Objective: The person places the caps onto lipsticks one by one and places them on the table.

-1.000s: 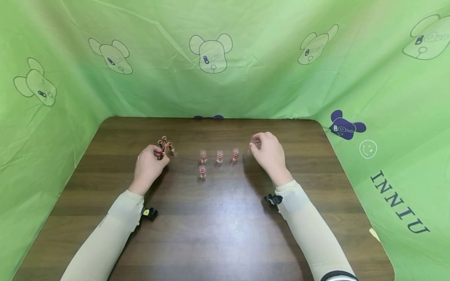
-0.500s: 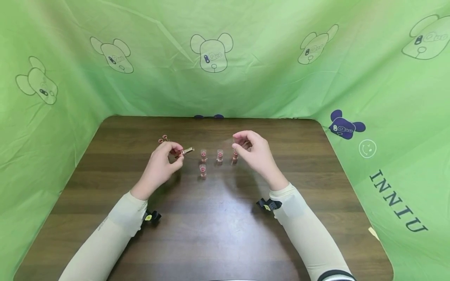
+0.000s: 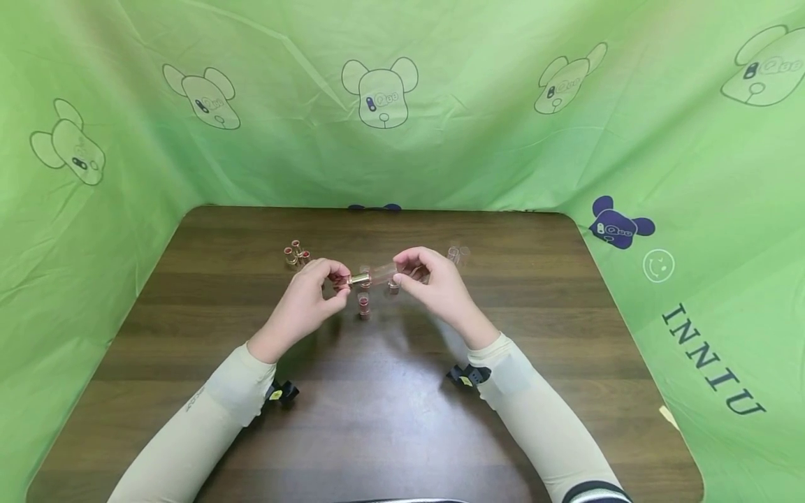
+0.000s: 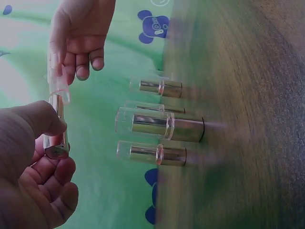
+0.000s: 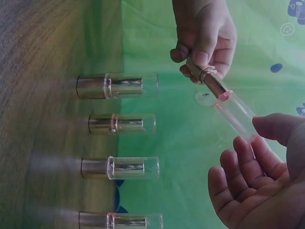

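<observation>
Above the middle of the table, my left hand [image 3: 300, 297] pinches a gold lipstick [image 3: 360, 279] by its base. My right hand [image 3: 440, 293] pinches a clear cap [image 5: 237, 114] by its closed end. The cap's mouth meets the lipstick's top, and in the right wrist view the two run in one slanting line. How far the lipstick sits inside the cap is hard to tell. Several lipsticks with clear caps on, one of them a capped lipstick [image 4: 167, 125] in the left wrist view, stand upright below and behind the hands, partly hidden in the head view.
Uncapped lipsticks [image 3: 291, 256] stand in a cluster at the back left, beside my left hand. Loose clear caps [image 3: 464, 254] stand beyond my right hand. A green printed curtain [image 3: 383, 164] closes off the back and sides of the wooden table [image 3: 402, 433].
My left hand has lifted a lipstick from the cluster and carried it right. My right hand has brought a clear cap left from the caps' place. Lipstick and cap now meet in mid-air.
</observation>
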{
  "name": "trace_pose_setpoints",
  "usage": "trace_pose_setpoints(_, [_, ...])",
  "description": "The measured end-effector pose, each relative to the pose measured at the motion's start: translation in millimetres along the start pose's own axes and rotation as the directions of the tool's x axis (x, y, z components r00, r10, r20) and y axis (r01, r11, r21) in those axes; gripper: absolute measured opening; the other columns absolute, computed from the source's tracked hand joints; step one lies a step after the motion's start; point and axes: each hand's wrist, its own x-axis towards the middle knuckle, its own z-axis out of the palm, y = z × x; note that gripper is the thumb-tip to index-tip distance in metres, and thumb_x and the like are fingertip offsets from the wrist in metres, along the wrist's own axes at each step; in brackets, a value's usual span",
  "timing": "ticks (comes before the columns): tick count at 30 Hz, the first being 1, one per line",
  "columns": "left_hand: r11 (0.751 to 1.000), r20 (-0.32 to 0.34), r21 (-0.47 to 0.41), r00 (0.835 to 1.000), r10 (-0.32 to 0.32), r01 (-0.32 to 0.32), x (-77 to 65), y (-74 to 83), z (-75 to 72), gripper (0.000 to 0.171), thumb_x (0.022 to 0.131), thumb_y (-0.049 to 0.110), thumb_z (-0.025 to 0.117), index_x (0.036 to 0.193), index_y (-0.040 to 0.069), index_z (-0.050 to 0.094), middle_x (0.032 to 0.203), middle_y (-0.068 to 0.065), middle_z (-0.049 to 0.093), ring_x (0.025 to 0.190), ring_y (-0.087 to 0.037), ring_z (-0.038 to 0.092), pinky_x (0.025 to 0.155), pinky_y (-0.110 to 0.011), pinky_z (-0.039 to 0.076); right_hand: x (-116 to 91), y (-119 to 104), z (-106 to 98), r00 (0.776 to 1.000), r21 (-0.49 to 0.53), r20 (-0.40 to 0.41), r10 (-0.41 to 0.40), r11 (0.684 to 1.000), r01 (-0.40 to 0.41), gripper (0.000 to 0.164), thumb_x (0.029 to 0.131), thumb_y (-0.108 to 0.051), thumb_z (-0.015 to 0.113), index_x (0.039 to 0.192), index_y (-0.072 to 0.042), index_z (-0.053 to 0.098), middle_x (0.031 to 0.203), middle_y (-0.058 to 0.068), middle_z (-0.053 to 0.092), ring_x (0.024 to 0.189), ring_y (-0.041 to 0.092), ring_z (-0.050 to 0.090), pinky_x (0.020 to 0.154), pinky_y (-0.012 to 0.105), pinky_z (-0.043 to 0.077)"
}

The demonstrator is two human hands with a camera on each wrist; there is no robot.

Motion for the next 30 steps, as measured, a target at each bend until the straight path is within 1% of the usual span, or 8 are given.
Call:
trace_pose_setpoints(5, [1.0,-0.015,-0.022,1.0,-0.004,0.003,0.3,1.6,0.8,0.022,0.079,0.013,0.07,0.097,0.02,0.061,0.09,0.009,0.057,0.086,-0.007,0.051,0.074,-0.029,0.042,0.3,-1.5,0.4,0.999,0.035,0.019,0.027,0.999,-0.028,0.026,0.084,-0.002,0.07,0.108,0.002,0.063,0.096,0.016,0.067,0.084,0.029,0.061,0.074,0.04,0.051])
trace_pose_setpoints(10, [0.993,-0.003,-0.111,1.0,-0.025,0.024,1.4,7.5,0.7,0.024,0.079,0.015,0.073,0.099,0.02,0.061,0.092,0.008,0.06,0.084,-0.007,0.053,0.073,-0.028,0.044,-0.3,1.2,3.2,0.998,0.066,0.04,0.046,0.997,-0.049,0.027,0.083,-0.005,0.072,0.108,0.0,0.063,0.095,0.013,0.067,0.083,0.031,0.061,0.072,0.041,0.052])
trace_pose_setpoints(14, [0.973,0.005,-0.225,0.998,-0.059,0.059,2.1,14.4,-0.9,0.026,0.08,0.014,0.075,0.101,0.017,0.061,0.093,0.003,0.062,0.081,-0.011,0.054,0.072,-0.027,0.047,-2.6,1.5,4.8,0.998,0.106,0.041,0.054,0.993,-0.058,0.026,0.084,-0.005,0.072,0.109,-0.001,0.063,0.094,0.013,0.067,0.083,0.033,0.061,0.072,0.043,0.052])
trace_pose_setpoints(19, [0.944,-0.012,-0.319,0.996,-0.094,0.085,2.8,19.6,-2.8,0.025,0.08,0.014,0.077,0.101,0.014,0.063,0.09,-0.001,0.062,0.08,-0.019,0.055,0.072,-0.032,0.048,-3.9,4.1,5.9,0.998,0.142,0.025,0.05,0.988,-0.053,0.025,0.084,-0.006,0.072,0.108,-0.004,0.064,0.091,0.012,0.066,0.083,0.029,0.061,0.07,0.034,0.052])
trace_pose_setpoints(22, [0.937,-0.02,-0.335,0.994,-0.109,0.096,2.9,26.1,-5.4,0.025,0.08,0.011,0.077,0.102,0.01,0.064,0.088,-0.005,0.062,0.079,-0.026,0.055,0.072,-0.031,0.048,-4.0,4.8,5.9,0.999,0.157,0.022,0.047,0.986,-0.05,0.024,0.084,-0.006,0.072,0.108,-0.005,0.065,0.091,0.012,0.066,0.082,0.03,0.06,0.069,0.034,0.051])
trace_pose_setpoints(25, [0.935,-0.03,-0.343,0.994,-0.108,0.091,2.7,35.4,-9.9,0.025,0.08,0.007,0.076,0.102,0.006,0.065,0.088,-0.01,0.063,0.078,-0.031,0.055,0.073,-0.038,0.049,-4.3,3.6,5.9,0.999,0.165,0.024,0.035,0.986,-0.039,0.025,0.084,-0.006,0.072,0.108,-0.004,0.065,0.09,0.013,0.066,0.082,0.032,0.06,0.069,0.036,0.051])
trace_pose_setpoints(28, [0.938,-0.044,-0.341,0.996,-0.084,0.064,3.3,35.0,-9.9,0.025,0.08,0.006,0.077,0.103,0.006,0.066,0.089,-0.009,0.065,0.077,-0.027,0.055,0.074,-0.043,0.049,-5.0,1.8,6.0,0.999,0.165,0.021,0.029,0.986,-0.032,0.025,0.084,-0.006,0.071,0.108,-0.003,0.065,0.091,0.013,0.066,0.082,0.033,0.06,0.068,0.036,0.051])
trace_pose_setpoints(30, [0.939,-0.05,-0.34,0.996,-0.076,0.054,4.0,27.0,-5.9,0.026,0.079,0.008,0.078,0.103,0.008,0.067,0.09,-0.007,0.066,0.077,-0.023,0.056,0.073,-0.044,0.048,-5.5,2.3,6.9,0.999,0.172,0.019,0.029,0.985,-0.032,0.025,0.084,-0.006,0.072,0.109,-0.002,0.065,0.091,0.013,0.066,0.082,0.032,0.06,0.068,0.034,0.051])
